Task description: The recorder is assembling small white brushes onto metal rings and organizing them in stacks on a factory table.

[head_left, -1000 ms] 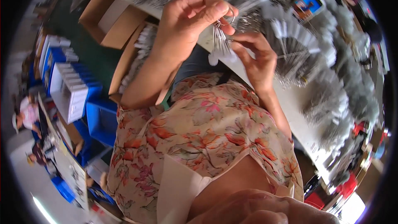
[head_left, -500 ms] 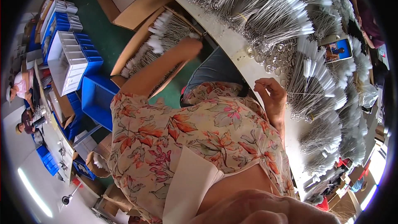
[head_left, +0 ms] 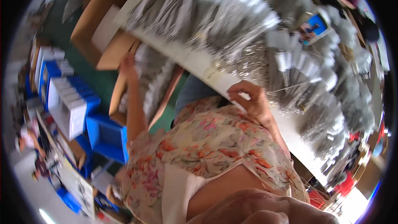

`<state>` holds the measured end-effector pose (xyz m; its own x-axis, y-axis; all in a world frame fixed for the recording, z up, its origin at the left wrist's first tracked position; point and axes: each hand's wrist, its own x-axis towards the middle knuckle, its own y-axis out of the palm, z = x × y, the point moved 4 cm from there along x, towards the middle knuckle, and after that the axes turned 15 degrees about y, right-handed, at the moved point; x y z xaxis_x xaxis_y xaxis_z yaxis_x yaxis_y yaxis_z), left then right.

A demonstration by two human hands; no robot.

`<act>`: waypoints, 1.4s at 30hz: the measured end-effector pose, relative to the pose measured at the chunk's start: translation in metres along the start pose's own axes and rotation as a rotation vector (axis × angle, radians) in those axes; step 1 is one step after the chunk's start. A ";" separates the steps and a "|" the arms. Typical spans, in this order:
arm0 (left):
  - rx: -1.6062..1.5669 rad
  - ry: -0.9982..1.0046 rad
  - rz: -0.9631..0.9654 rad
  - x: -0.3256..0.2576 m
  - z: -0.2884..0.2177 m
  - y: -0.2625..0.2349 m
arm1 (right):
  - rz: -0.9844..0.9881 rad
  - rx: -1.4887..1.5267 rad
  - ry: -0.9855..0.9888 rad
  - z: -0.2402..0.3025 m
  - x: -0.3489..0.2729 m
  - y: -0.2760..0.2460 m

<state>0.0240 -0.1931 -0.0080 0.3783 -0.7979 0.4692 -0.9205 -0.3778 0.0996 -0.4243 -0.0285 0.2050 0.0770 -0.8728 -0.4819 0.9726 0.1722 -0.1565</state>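
Observation:
My left hand [head_left: 128, 64] stretches down to the left, at the flap of an open cardboard box [head_left: 118, 95] that holds bundles of thin silver metal pieces [head_left: 155, 79]. It is blurred, so I cannot make out its fingers or any grip. My right hand [head_left: 251, 99] lies at the edge of the white table [head_left: 195, 64] with its fingers curled in. Nothing clear shows inside it. Loose silver pieces [head_left: 290, 87] lie just to its right. My flowered shirt [head_left: 207, 149] fills the lower middle.
Heaps of bundled silver pieces [head_left: 215, 16] cover the table. A small blue card [head_left: 313, 28] lies among them. A second cardboard box [head_left: 99, 29] stands on the green floor, with blue crates [head_left: 105, 139] and white boxes [head_left: 68, 110] to the left.
A second ago both hands held a bundle of silver pieces above the table. My left arm has since swung down to the floor box, and my right hand has dropped to the table edge.

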 end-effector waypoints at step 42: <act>0.478 0.566 1.420 0.033 -0.173 0.619 | -0.735 0.339 -0.213 -0.012 0.027 -0.416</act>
<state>-0.5505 -0.3720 0.2211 -0.9006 -0.3869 0.1981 -0.3234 0.2919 -0.9001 -0.8298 -0.1186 0.2469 -0.5956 -0.7829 -0.1799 0.8023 -0.5911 -0.0835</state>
